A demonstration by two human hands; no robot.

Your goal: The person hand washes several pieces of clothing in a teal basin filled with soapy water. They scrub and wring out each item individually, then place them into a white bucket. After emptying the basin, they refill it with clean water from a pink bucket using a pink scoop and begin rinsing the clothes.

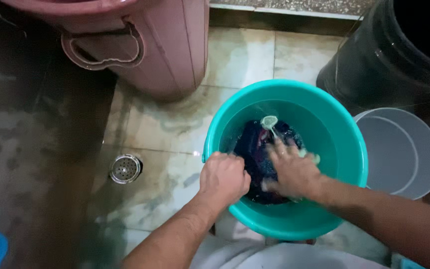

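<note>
**Both hands in the teal bucket**

From the head camera, the left hand (223,178) was closed in a fist at the near rim of the teal bucket (342,144). The right hand (292,172), fingers spread and blurred, pressed flat on the dark cloth (255,147). The cloth lay in water, just beyond both hands, nearer to the right one. A pink bin (160,50) stood far beyond the left hand.

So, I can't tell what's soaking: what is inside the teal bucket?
The teal bucket holds water and dark clothing. The right hand presses on it and the left hand grips it, covering whatever lies beneath.
</note>
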